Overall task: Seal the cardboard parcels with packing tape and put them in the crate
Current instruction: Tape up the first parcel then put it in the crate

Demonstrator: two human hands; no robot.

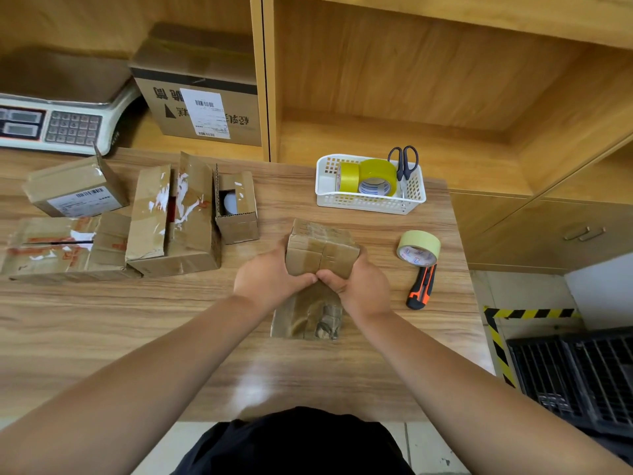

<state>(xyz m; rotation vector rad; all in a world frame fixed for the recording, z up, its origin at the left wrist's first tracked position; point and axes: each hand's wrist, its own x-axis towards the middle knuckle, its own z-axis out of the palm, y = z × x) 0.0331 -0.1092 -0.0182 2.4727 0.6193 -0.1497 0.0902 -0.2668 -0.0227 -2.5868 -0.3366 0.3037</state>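
Observation:
A small brown cardboard parcel (322,246) sits at the middle of the wooden table (137,337). My left hand (270,277) grips its left side and my right hand (359,286) grips its right side, thumbs meeting on its near face. Its near flap (308,317), shiny with old tape, lies open toward me below my hands. A roll of packing tape (418,248) stands to the right of the parcel. The black plastic crate (575,375) is on the floor at the lower right.
An orange and black utility knife (421,287) lies below the tape roll. A white basket (370,200) holds two yellow tape rolls and scissors (404,162). Several opened cardboard boxes (174,217) crowd the table's left. A scale (58,125) and a labelled box (202,97) stand behind.

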